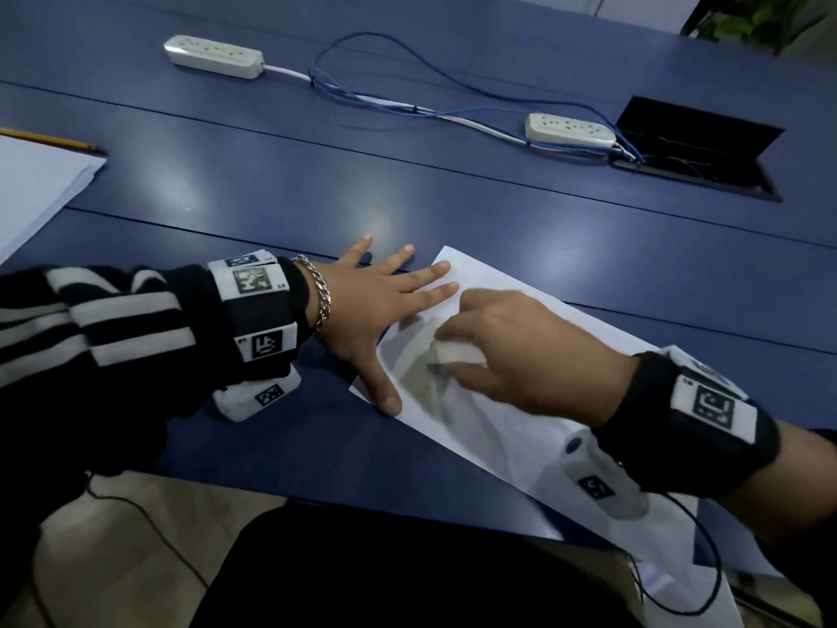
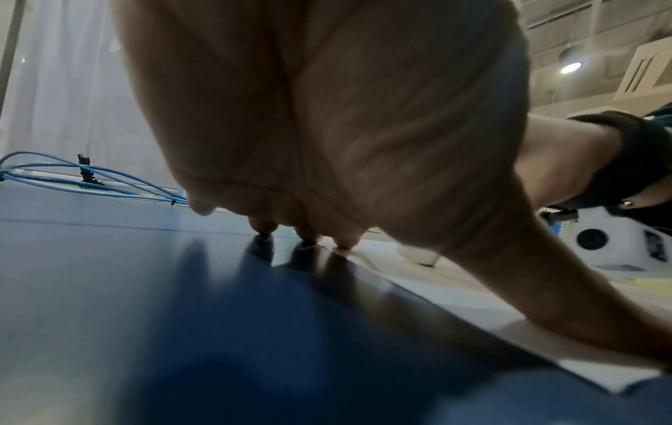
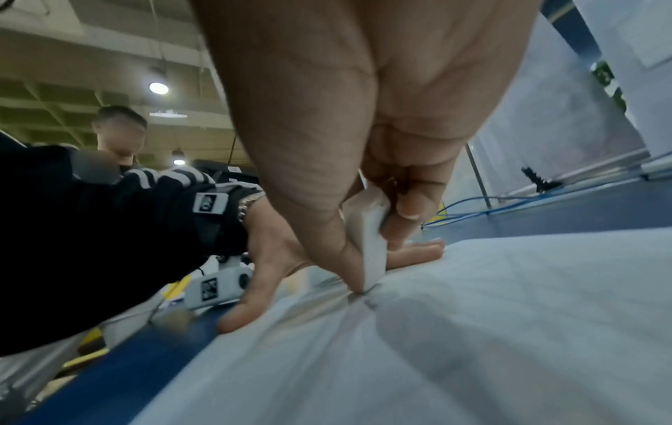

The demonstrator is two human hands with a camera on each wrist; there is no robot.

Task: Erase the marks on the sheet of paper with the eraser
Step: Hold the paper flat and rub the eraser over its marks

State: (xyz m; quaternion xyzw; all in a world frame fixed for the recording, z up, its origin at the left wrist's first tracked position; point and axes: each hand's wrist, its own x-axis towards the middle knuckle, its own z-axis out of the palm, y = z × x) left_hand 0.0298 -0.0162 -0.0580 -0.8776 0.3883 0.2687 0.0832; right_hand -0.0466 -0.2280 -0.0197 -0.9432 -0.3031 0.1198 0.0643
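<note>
A white sheet of paper (image 1: 534, 428) lies slanted on the blue table (image 1: 407, 188), reaching over its near edge. My left hand (image 1: 385, 305) lies flat with spread fingers, its thumb and two fingertips pressing the sheet's left end. My right hand (image 1: 512, 351) pinches a white eraser (image 1: 455, 353) between thumb and fingers. In the right wrist view the eraser (image 3: 367, 238) stands on its lower edge against the paper (image 3: 491, 316). The left wrist view shows my left fingertips (image 2: 309, 233) on the table and the sheet (image 2: 454, 302). Any marks are blurred under the eraser.
A stack of white paper (image 1: 31, 188) with a yellow pencil (image 1: 54, 140) lies at the far left. Two white power strips (image 1: 213, 56) (image 1: 570, 129) with blue cables (image 1: 407, 83) cross the back of the table. An open cable hatch (image 1: 697, 147) sits at the back right.
</note>
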